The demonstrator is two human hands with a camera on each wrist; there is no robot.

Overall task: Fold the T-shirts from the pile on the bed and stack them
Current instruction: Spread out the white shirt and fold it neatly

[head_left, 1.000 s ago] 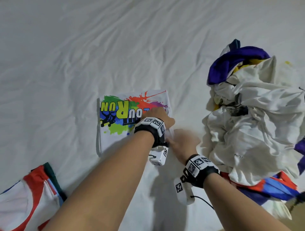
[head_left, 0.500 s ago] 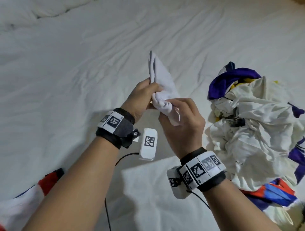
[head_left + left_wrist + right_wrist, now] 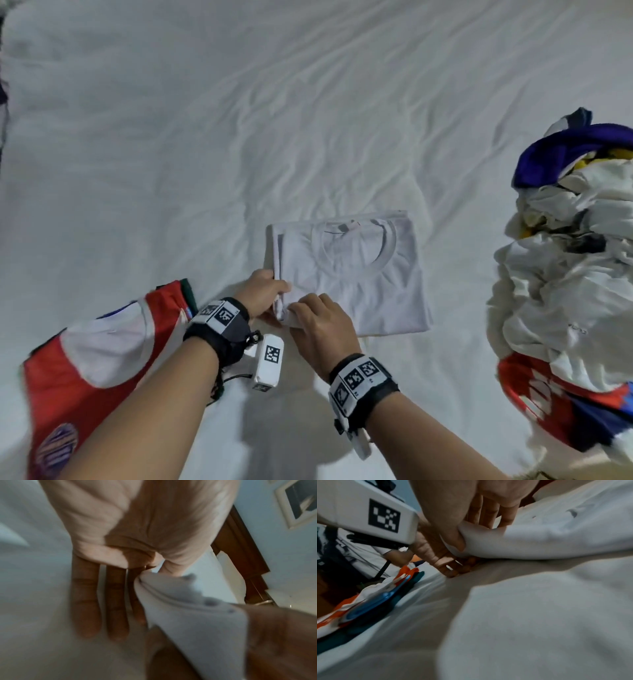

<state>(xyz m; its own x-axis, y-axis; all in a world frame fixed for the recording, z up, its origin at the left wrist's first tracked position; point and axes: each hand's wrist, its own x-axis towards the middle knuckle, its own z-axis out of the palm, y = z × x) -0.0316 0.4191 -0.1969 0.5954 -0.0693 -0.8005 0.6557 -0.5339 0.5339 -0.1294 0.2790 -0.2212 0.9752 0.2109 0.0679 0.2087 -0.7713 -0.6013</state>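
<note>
Both left hand point(image 3: 263, 294) and right hand point(image 3: 320, 330) apparently pinch the folded white T-shirt point(image 3: 356, 274).

Person, forearms bare, no sleeves showing. Left hand point(image 3: 262, 296) and right hand point(image 3: 320, 329): each is wearing a black wrist strap point(image 3: 219, 339) carrying white plates printed with black square-pattern markers. A white camera box point(image 3: 269, 361) bearing the same kind of marker is hanging under each wrist; a thin black cable point(image 3: 219, 385) is trailing from the left one.
</note>
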